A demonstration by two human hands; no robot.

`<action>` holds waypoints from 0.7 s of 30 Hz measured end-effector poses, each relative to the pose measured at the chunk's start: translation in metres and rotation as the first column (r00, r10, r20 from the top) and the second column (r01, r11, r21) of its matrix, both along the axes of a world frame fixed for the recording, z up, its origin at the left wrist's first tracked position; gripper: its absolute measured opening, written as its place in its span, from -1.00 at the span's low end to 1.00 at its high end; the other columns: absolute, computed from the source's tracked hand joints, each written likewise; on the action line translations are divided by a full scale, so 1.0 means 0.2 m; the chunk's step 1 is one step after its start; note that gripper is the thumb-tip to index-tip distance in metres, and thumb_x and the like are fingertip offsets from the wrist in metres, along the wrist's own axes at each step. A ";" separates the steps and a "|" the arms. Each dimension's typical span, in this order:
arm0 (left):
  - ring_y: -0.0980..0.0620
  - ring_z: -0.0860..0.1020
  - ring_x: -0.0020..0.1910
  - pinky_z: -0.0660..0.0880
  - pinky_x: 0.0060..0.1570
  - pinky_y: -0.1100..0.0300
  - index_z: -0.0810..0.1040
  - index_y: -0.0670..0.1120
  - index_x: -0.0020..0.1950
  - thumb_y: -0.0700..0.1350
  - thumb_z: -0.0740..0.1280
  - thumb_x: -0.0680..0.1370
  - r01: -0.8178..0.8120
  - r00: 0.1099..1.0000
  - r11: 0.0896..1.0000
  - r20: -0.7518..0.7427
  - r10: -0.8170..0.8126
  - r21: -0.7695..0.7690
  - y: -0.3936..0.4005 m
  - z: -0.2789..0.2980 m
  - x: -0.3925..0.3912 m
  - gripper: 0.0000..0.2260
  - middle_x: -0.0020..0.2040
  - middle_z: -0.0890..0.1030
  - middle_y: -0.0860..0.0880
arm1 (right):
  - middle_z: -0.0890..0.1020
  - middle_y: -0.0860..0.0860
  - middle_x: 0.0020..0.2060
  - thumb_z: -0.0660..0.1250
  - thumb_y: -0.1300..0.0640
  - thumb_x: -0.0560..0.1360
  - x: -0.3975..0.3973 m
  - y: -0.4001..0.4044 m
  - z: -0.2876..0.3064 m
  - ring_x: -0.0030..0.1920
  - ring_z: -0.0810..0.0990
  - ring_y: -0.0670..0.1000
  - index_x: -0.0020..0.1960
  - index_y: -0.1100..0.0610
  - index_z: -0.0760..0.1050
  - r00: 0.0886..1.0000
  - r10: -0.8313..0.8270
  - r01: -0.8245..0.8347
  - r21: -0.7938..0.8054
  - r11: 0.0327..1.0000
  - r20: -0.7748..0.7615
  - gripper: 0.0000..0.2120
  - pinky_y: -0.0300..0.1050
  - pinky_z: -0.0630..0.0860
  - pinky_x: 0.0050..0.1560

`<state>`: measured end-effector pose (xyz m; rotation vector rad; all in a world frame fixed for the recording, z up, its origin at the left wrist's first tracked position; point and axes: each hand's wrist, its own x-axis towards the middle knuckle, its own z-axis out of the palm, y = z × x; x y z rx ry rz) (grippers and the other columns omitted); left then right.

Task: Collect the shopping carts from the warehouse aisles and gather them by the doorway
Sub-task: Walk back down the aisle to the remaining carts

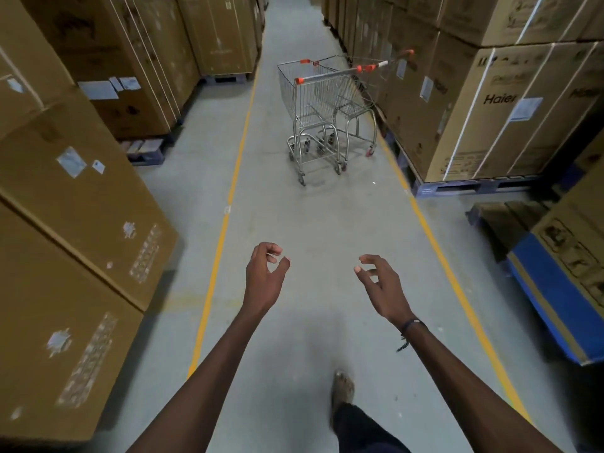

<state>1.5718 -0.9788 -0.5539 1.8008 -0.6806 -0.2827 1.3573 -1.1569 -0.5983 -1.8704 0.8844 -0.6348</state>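
Observation:
Two metal shopping carts with orange handle caps stand nested together in the aisle ahead, toward its right side. The nearer cart (310, 103) has its handle bar facing me; the second cart (354, 93) sits pushed into it, close to the boxes on the right. My left hand (264, 276) and my right hand (380, 286) are stretched out in front of me over the floor, well short of the carts. Both hands have loosely curled fingers and hold nothing.
Tall stacks of brown cardboard boxes (75, 204) on blue pallets (470, 186) line both sides. Yellow floor lines (225, 223) mark the grey concrete aisle. A low blue pallet with boxes (552, 289) juts in at the right. My foot (343, 387) is on the floor below.

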 end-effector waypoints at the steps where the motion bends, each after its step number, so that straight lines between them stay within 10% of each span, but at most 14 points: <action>1: 0.02 0.55 0.01 0.42 -0.07 0.17 0.52 0.01 0.07 -0.17 0.45 0.60 -0.011 1.000 1.000 0.002 0.011 -0.007 -0.13 0.01 0.09 -0.85 0.09 0.60 0.06 | 0.60 -0.12 0.27 0.36 -0.06 0.71 0.09 -0.13 0.01 0.09 0.66 -0.16 0.32 -0.05 0.54 1.000 0.015 -0.015 0.000 1.000 0.000 -0.79 -0.24 0.50 -0.01; 21: 0.01 0.55 -0.01 0.41 -0.08 0.19 0.52 0.01 0.07 -0.01 0.39 0.51 -0.037 0.999 0.997 0.032 0.039 -0.067 -2.26 0.05 1.85 -0.83 0.08 0.61 0.03 | 0.61 -0.05 0.26 0.37 -0.03 0.71 1.85 -2.29 0.06 0.09 0.67 -0.13 0.32 0.00 0.56 0.998 0.063 -0.063 -0.044 0.997 -0.004 -0.78 -0.26 0.53 0.03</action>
